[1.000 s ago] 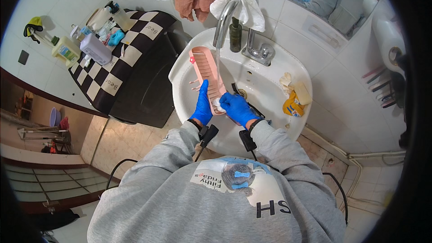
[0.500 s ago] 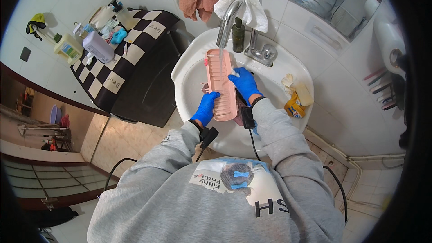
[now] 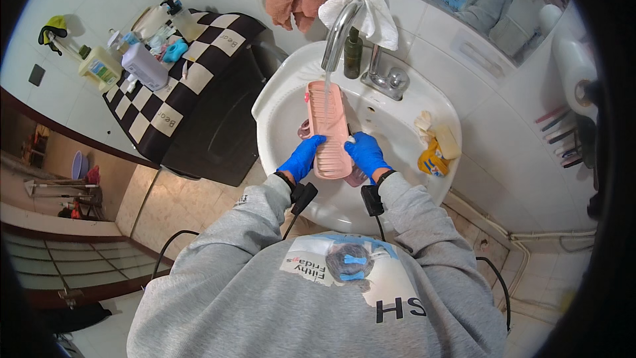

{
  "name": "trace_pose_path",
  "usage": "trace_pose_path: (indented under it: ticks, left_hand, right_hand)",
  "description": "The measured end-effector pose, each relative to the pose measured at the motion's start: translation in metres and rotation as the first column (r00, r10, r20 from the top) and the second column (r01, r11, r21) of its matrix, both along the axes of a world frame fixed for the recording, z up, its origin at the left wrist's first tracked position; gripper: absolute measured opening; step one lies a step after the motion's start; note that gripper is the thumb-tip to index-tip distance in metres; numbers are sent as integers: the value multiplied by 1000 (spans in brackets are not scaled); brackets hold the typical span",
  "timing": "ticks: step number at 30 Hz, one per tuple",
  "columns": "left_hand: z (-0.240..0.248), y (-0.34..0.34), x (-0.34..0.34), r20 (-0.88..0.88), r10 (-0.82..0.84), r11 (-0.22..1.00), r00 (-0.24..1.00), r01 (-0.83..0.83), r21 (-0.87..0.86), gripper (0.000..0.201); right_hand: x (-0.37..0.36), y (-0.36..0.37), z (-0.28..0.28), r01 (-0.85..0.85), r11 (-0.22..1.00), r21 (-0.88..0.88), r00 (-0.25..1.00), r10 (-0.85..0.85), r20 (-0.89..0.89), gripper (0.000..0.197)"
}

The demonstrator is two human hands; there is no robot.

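Note:
A long pink ribbed tray (image 3: pixel 326 122) with rounded ends is held tilted over the white washbasin (image 3: pixel 278 136). Water from the chrome tap (image 3: pixel 341 30) runs onto its upper part. My left hand (image 3: pixel 301 158), in a blue glove, is closed on the tray's left edge, thumb over the ribs. My right hand (image 3: pixel 366 154), also gloved in blue, is closed at the tray's right edge; a small white item shows at its fingertips, its kind unclear. Beneath the tray, a translucent pinkish thing (image 3: pixel 356 176) lies in the basin, mostly hidden.
A dark green bottle (image 3: pixel 352 53) and the tap handle (image 3: pixel 396 79) stand on the basin's back rim. On the right rim lie a yellow packet (image 3: pixel 434 159) and a pale soap bar (image 3: pixel 448 142). Several bottles stand on a checkered cover (image 3: pixel 189 69) at the left.
My right hand has drawn back toward me, from the tray's middle to its lower right edge. The tray has shifted slightly toward me under the running water.

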State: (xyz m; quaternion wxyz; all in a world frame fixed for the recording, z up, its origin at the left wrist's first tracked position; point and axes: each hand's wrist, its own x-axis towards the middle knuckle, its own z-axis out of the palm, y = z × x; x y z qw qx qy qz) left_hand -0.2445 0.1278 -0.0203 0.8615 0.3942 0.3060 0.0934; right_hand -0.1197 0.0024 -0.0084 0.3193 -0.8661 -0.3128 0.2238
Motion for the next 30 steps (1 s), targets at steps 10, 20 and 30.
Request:
trace_pose_path:
  ticks: [10,20,30]
  left_hand:
    - [15,40,-11,-184,-41,710,982,159,687,63]
    - [12,21,-17,-15,-164,962,986,163,217,49]
    - [10,-13,16,-160,93,995,983,-86,51,28]
  right_hand:
    - [39,-16,2,-202,979,12,971,198,132,25]
    - [25,10,22,37,934,356,993,-74,92,25]
    - [-13,41,-12,2,926,378,999,-19,41,19]
